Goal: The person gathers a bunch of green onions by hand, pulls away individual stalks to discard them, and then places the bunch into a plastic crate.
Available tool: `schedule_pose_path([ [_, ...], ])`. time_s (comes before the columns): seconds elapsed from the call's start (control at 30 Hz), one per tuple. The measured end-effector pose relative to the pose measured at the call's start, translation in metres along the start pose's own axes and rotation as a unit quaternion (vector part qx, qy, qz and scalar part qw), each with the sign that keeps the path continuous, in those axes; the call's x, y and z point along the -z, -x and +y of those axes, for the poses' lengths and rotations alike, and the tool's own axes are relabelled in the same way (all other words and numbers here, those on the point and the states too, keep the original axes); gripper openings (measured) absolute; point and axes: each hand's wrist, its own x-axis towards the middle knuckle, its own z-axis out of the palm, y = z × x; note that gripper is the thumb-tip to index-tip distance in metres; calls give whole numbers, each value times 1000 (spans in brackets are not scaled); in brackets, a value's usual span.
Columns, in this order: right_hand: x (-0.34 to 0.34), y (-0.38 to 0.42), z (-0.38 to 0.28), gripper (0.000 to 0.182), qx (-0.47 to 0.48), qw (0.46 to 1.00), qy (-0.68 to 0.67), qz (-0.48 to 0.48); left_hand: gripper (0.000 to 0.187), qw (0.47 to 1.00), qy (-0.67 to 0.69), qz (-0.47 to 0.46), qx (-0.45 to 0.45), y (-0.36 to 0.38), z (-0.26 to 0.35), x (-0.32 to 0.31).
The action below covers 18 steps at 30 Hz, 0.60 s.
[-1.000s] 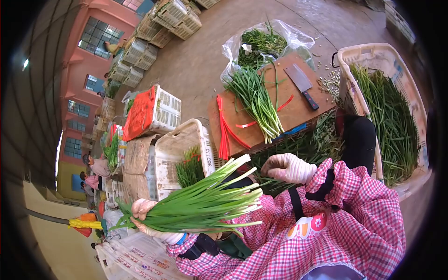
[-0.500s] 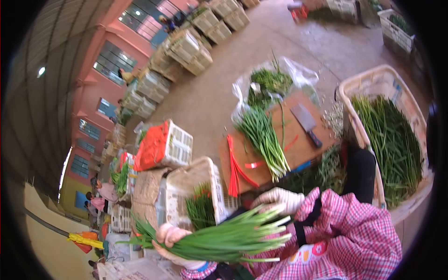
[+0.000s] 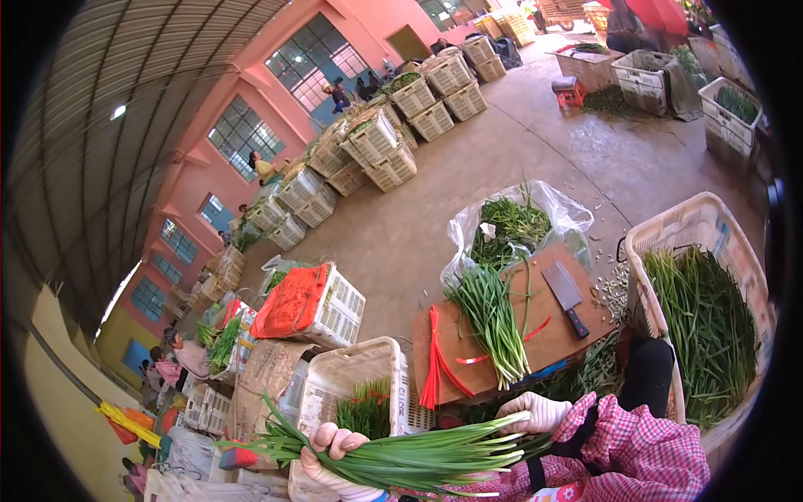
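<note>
My left hand (image 3: pixel 332 458) is closed around a thick bunch of garlic chives (image 3: pixel 418 458), held across my lap with the leaf tips to the left and pale stem ends to the right. By those stem ends is my gloved right hand (image 3: pixel 539 413), its fingers curled in; what they hold, if anything, is hidden. On the brown board (image 3: pixel 443 330) in front of me lie another bunch of chives (image 3: pixel 493 322), red ties (image 3: pixel 437 360) and a cleaver (image 3: pixel 565 293) with a dark handle.
A large crate of greens (image 3: pixel 661 322) stands at the right, and a smaller crate (image 3: pixel 351 368) sits left of the board. Behind the board is a plastic bag (image 3: pixel 577 205) with trimmings. Stacked crates (image 3: pixel 376 151) line the pink wall. Several people are farther off.
The view has tilted up, so the scene sits lower and more of the hall shows. My left hand still grips the chives; my right hand remains by their stem ends.
</note>
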Motion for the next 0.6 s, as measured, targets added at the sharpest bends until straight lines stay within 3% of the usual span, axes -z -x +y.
schedule_pose_path([
  [0.07, 2, 1, 2, 26, -9, 1000, 19, -20, 16, 987, -15, -157, 33, -10, 4, 12],
  [0.1, 3, 1, 6, 26, -10, 998, 63, -29, 16, 987, -15, -159, 31, -5, 8, 16],
  [0.17, 3, 8, -2, 25, -67, 992, 98, -45, 11, 1000, -25, -6, -7, 8, -2, -14],
  [0.23, 10, 14, -2, 24, -137, 980, 134, -53, 11, 999, -41, -4, -32, 10, -1, -18],
  [0.27, 13, 20, 6, 22, -116, 989, 86, -37, 11, 997, -57, 2, -54, 11, 0, -17],
  [0.33, 31, 32, 21, 27, -128, 974, 186, -26, 12, 997, -43, -5, -62, 11, 7, -20],
  [0.4, 52, 49, 30, 32, -106, 878, 465, -44, 13, 996, -59, 6, -60, 10, 16, -31],
  [0.47, 76, 65, 46, 37, -225, 708, 656, -134, 13, 994, -70, 4, -79, 6, 25, -38],
  [0.53, 82, 83, 17, 42, -247, 680, 682, -106, 13, 990, -97, -49, -93, 2, 27, -41],
  [0.57, 73, 87, -15, 58, -146, 716, 682, -26, 15, 975, -185, -67, -104, 6, 20, -46],
  [0.6, 64, 85, -39, 58, -150, 713, 685, -24, 15, 976, -180, -68, -102, 10, 7, -52],
])
